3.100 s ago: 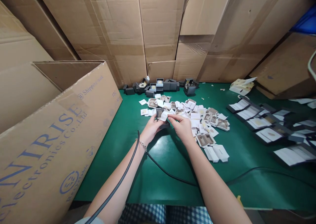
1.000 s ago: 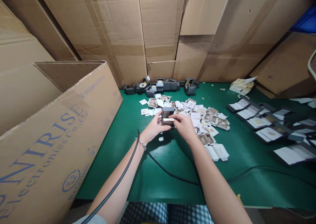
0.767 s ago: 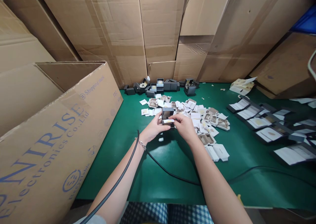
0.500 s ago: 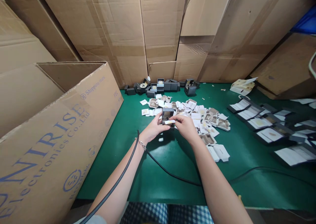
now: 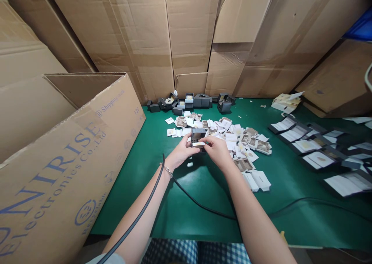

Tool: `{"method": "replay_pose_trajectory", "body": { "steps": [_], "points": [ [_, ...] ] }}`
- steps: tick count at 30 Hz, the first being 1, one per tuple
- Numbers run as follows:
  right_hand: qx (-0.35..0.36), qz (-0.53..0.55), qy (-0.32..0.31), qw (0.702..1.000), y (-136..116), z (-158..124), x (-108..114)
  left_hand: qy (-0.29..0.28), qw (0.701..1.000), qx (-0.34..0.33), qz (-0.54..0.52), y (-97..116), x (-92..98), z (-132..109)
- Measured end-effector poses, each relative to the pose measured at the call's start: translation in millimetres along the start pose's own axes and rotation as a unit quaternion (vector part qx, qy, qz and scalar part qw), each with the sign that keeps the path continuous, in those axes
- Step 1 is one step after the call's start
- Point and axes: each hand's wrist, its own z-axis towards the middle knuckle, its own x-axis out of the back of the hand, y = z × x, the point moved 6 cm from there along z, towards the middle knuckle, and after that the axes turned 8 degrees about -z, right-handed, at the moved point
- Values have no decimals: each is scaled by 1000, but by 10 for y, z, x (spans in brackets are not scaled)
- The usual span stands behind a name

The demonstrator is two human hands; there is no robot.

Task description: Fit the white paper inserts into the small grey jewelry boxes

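Note:
A small dark box with its lid raised is held just above the green table, closest to the white pile. My left hand grips it from the left, thumb at the front and fingers behind. At the box's front opening, my right hand pinches a small white card between thumb and fingertips. The card lies level across the lower part of the box. Inside, the contents are too small to make out. A tiny white scrap lies on the table below my left hand.
White card inserts and brown trays lie heaped behind and right of my hands. Dark small boxes line the back. Opened dark boxes with white papers spread at right. A carton stands left; a black cable crosses the table.
The white card in my right hand has gone from tilted to level and sits slightly lower against the box front. My left hand keeps its grip on the box.

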Motion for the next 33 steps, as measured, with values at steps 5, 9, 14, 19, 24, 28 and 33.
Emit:
{"method": "replay_pose_trajectory", "body": {
  "steps": [5,9,14,19,24,28,33],
  "points": [
    [7,-49,-10,999,-67,-26,-41,71,997,-37,19,-11,2,36],
    [15,-69,-22,997,-106,-36,-93,120,990,-58,35,-22,10,48],
    [31,-86,-20,996,-102,-45,-149,132,988,-73,34,-51,38,64],
    [42,-106,-24,993,-120,-71,-181,144,983,-96,52,-67,99,78],
    [54,-63,-20,996,-173,-82,-178,154,981,-107,45,-67,144,89],
    [16,22,39,999,-152,-59,-144,164,980,-108,21,-61,177,96],
    [-151,164,18,975,68,-52,-312,149,978,-140,24,-51,177,111]
  ]
}}
